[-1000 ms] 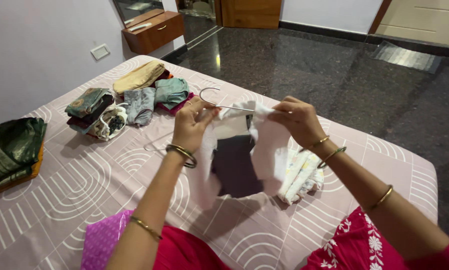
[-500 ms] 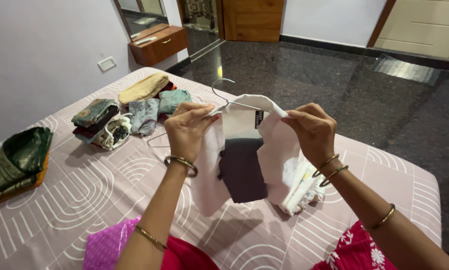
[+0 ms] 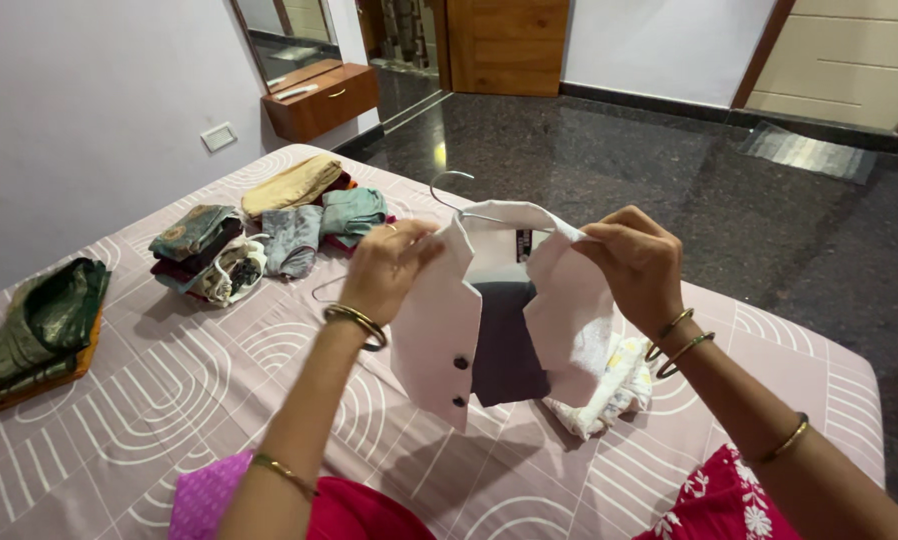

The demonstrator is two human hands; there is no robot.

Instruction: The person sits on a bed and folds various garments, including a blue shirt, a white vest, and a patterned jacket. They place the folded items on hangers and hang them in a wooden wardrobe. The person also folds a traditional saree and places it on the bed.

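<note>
**Small vest held up at the shoulders, hanger inside**

Dark stone floor up top, pink patterned bed (image 3: 169,400) below, and both hands are raised over it. Left hand (image 3: 389,268) pinches one shoulder of a little white vest (image 3: 449,330), fingers closed on the cloth; right hand (image 3: 634,262) pinches the other shoulder the same way. Vest hangs in the air between them, well clear of the bed, front flaps open, two dark buttons showing on the flap at 7 o'clock, a dark panel in the middle.

A wire hanger (image 3: 454,190) pokes its hook out at 12 o'clock above the collar. My read: the vest is being seated on that hanger, shoulders getting squared up. The next move, I'd judge, calls for easing each shoulder evenly over the wire ends, so the garment doesn't slide off one side.

At 10 o'clock sit folded clothes (image 3: 269,230); at 9 o'clock a green folded pile (image 3: 39,325); at 5 o'clock of the vest a crumpled white cloth (image 3: 609,390).

Hard to tell: the hanger's arms are hidden inside the vest, so whether both shoulders are on is unclear. A second wire shape behind the left wrist is mostly covered. Fingertips are buried in fabric.
</note>
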